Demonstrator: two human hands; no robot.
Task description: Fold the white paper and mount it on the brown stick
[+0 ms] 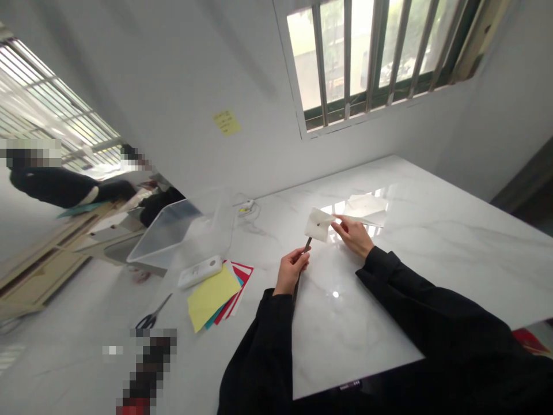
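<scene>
The person's left hand [292, 270] is closed around a dark stick [307, 246], with a folded white paper [318, 225] at its upper end, above the worktop [345, 340]. The right hand [353, 235] is narrow, thumb and forefinger pinching the paper's right-hand corner. A dark spot marks the paper's middle.

Taking that paper as the centre of the dial, loose white sheets [367, 208] lie near three o'clock. Toward eight o'clock sit fanned coloured sheets [213, 294], yellow on top, with a white power strip [200, 272] just beside them and scissors [153, 314] farther out. A clear plastic bin [177, 230] stands at nine. A yellow note [227, 123] is stuck to the wall between ten and eleven.
</scene>
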